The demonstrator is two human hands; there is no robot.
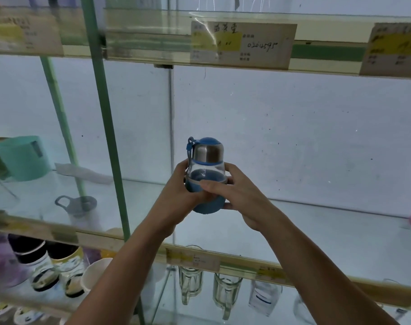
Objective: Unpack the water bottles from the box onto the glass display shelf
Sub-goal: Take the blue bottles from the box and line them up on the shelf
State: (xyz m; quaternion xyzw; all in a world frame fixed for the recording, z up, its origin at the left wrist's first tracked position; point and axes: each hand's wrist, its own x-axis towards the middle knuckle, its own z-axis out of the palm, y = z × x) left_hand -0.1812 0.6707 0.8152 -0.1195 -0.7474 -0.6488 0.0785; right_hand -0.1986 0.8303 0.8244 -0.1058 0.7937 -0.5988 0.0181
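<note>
left hand [176,195] and right hand [237,198] up, fingers [211,185] curled round the bottle [205,165], upright between them. shelf [317,231] beyond the fingers, bottle not yet down. box unseen, remainder unknown.

The head camera faces the glass shelf [317,228] from close by, seemingly tilted down.

The bottle [207,160] has a brushed metal cap, a clear glossy body and a matt blue sleeve (rubbery-looking). The shelf [317,231] is smooth glass, the price labels [243,44] paper.
</note>
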